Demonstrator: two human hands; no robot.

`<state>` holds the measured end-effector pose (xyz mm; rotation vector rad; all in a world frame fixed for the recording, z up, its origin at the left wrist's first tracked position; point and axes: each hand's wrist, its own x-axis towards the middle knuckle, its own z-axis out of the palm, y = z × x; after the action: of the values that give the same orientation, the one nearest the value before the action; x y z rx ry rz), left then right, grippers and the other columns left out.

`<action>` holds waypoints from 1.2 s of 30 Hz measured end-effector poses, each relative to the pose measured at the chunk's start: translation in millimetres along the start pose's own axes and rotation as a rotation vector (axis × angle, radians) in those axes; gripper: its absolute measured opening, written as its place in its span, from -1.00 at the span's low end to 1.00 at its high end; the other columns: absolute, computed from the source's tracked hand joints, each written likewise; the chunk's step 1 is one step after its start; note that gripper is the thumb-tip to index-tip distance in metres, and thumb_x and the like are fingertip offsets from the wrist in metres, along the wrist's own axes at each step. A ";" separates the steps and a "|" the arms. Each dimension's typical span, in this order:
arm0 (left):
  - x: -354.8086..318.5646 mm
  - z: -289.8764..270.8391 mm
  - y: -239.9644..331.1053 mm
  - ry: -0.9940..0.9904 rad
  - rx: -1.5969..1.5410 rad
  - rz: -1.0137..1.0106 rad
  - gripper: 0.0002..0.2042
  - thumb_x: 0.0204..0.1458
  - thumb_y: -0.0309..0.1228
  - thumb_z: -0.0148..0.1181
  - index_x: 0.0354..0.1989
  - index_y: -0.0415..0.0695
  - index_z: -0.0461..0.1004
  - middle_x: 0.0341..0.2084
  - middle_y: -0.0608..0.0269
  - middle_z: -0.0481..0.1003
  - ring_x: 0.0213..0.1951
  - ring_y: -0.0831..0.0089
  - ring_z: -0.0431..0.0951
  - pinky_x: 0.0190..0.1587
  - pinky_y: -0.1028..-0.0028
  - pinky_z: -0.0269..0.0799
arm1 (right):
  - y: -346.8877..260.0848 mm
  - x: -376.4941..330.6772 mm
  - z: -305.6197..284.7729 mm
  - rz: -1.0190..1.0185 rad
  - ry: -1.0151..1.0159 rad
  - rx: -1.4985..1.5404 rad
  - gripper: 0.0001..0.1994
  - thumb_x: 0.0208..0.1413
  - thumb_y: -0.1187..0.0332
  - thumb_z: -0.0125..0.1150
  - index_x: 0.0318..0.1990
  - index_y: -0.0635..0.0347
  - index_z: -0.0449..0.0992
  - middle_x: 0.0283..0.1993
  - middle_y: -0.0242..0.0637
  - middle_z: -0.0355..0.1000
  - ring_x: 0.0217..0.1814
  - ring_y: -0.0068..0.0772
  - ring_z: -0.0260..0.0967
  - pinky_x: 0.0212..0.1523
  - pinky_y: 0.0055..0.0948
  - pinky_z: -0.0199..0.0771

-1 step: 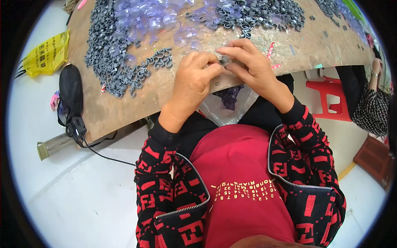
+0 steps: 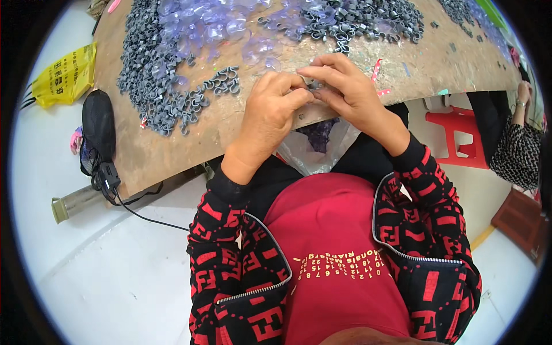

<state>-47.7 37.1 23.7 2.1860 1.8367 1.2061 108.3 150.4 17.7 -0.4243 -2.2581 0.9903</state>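
Observation:
My left hand [image 2: 270, 106] and my right hand [image 2: 352, 95] meet above the near edge of the wooden table [image 2: 241, 129]. Their fingertips close together around a small grey piece [image 2: 313, 84], mostly hidden by the fingers. The right index finger arches over it from the far side while the thumb pinches below. Left of my hands lies a heap of small grey plastic hooks [image 2: 167, 98], a few spilling towards me. Beyond are clear purplish suction cups [image 2: 201, 26] and a second pile of grey hooks [image 2: 362, 20].
An open plastic bag [image 2: 322, 149] with dark purple contents hangs between my knees under the table edge. At left are a yellow bag [image 2: 66, 77], a black pouch [image 2: 99, 123] and a cable. A red stool [image 2: 460, 135] and another person's arm [image 2: 522, 95] are at right.
My fingers have shifted very slightly around the small grey piece. Everything else stays as it was.

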 end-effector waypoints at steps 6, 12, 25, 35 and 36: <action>-4.2 8.0 5.4 0.056 -0.347 -0.277 -0.71 -0.19 -0.70 0.10 -0.26 -0.13 0.52 -0.25 0.15 0.49 -0.23 0.21 0.47 -0.19 0.35 0.41 | 25.0 6.5 -6.2 -0.105 -0.189 -0.183 -0.82 -0.04 0.44 0.26 -0.23 0.16 0.53 -0.31 -0.27 0.42 -0.19 -0.18 0.36 -0.18 -0.31 0.35; -13.7 5.3 18.4 0.141 -0.021 -0.183 -0.67 -0.18 -0.67 0.15 -0.16 -0.19 0.49 -0.16 0.04 0.48 -0.15 0.12 0.49 -0.13 0.32 0.41 | 18.0 2.7 -1.1 -0.121 -0.088 -0.155 -0.85 -0.06 0.43 0.27 -0.29 0.17 0.51 -0.36 -0.30 0.41 -0.24 -0.21 0.35 -0.22 -0.34 0.33; -11.5 19.1 19.0 0.194 -0.173 -0.421 -0.74 -0.17 -0.63 0.21 -0.24 -0.24 0.43 -0.37 0.11 0.46 -0.38 0.27 0.52 -0.29 0.37 0.44 | 14.0 2.6 -4.9 -0.106 -0.129 -0.161 -0.81 -0.06 0.39 0.30 -0.25 0.14 0.53 -0.32 -0.31 0.41 -0.21 -0.23 0.35 -0.20 -0.35 0.34; -4.7 19.8 18.8 0.178 -0.229 -0.486 -0.83 -0.16 -0.66 0.18 -0.35 -0.24 0.42 -0.46 0.16 0.42 -0.54 0.38 0.49 -0.48 0.47 0.43 | 18.9 8.4 -1.8 -0.081 -0.205 -0.087 -0.83 -0.06 0.45 0.27 -0.27 0.17 0.49 -0.29 -0.24 0.41 -0.21 -0.16 0.40 -0.21 -0.35 0.40; -4.4 19.1 18.3 0.166 -0.228 -0.483 -0.84 -0.16 -0.66 0.18 -0.37 -0.24 0.42 -0.47 0.17 0.42 -0.55 0.40 0.48 -0.48 0.48 0.42 | 18.0 8.8 -2.0 -0.079 -0.207 -0.087 -0.83 -0.06 0.45 0.27 -0.27 0.17 0.49 -0.29 -0.24 0.41 -0.21 -0.16 0.40 -0.21 -0.35 0.40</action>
<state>-21.7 36.2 17.1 1.4479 2.0053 1.4227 103.8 167.9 9.0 -0.2769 -2.4903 0.9351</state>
